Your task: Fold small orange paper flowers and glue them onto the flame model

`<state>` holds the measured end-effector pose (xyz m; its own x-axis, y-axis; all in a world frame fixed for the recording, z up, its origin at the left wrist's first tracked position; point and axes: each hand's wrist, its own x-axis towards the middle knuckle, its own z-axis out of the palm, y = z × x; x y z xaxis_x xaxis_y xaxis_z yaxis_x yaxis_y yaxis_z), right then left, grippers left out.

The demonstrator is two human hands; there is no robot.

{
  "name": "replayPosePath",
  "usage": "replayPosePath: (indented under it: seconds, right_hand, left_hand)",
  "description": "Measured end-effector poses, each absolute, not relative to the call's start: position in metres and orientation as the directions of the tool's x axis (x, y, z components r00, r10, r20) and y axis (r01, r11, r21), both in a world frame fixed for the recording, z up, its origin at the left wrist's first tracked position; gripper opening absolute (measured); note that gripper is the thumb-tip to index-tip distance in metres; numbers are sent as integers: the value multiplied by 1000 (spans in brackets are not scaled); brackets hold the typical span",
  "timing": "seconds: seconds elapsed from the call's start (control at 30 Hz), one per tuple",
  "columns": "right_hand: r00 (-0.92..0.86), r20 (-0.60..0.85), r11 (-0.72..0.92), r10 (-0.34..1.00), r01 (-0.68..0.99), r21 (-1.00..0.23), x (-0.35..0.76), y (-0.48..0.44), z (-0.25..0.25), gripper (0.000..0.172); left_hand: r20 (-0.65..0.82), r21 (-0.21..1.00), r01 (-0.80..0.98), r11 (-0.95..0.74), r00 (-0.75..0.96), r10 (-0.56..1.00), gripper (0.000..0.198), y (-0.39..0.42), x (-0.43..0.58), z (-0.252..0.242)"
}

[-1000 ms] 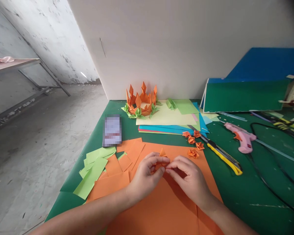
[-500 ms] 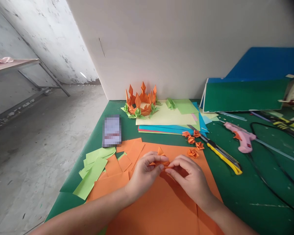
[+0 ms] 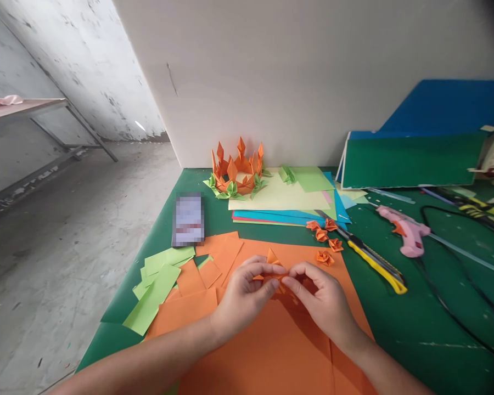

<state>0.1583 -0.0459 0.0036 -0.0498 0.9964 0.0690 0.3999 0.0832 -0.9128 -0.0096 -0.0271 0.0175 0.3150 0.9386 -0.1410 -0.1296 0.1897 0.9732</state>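
Observation:
Between my two hands is a small piece of folded orange paper [image 3: 273, 257], one pointed corner sticking up above the fingers. My left hand [image 3: 253, 285] pinches it from the left between thumb and fingers. From the right, my right hand [image 3: 315, 288] pinches its edge, the fingertips nearly meeting those of the left. Most of the fold is hidden behind the fingers. Underneath lies a large orange sheet [image 3: 263, 351]. Several small orange paper flowers [image 3: 324, 258] sit just beyond my right hand.
An orange paper crown [image 3: 239, 184] with green leaves stands at the back, beside stacked coloured paper [image 3: 271, 197]. Green strips [image 3: 152, 299] and a blurred phone-like object [image 3: 188, 219] lie left. Rightward are a yellow utility knife [image 3: 379, 266], a pink glue gun [image 3: 411, 233] and its cable.
My right hand has shifted slightly, its thumb and fingertips moving up along the folded paper's edge. My left hand keeps its pinch almost in place.

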Motion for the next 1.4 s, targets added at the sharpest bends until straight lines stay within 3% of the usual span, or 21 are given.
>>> replayPosePath:
  seconds: [0.47,0.83,1.1,1.4]
  right_hand:
    - [-73,-44,-26,996,235,-972,157,-45,3,24]
    - [-194,-1,51,981,265,-963,159,-45,5,32]
    - [-245,-50,-4,968,182,-983,161,-47,7,32]
    - [-202,-88,-50,975,186,-981,157,-48,7,33]
  left_hand:
    - [-129,984,-79,162,324,937,11,-25,-10,17]
    - [-182,978,-29,207,366,913,14,-28,-9,7]
    - [-196,941,-211,265,300,934,21,-24,-11,18]
    - [-199,946,-197,258,274,941,21,-27,-9,19]
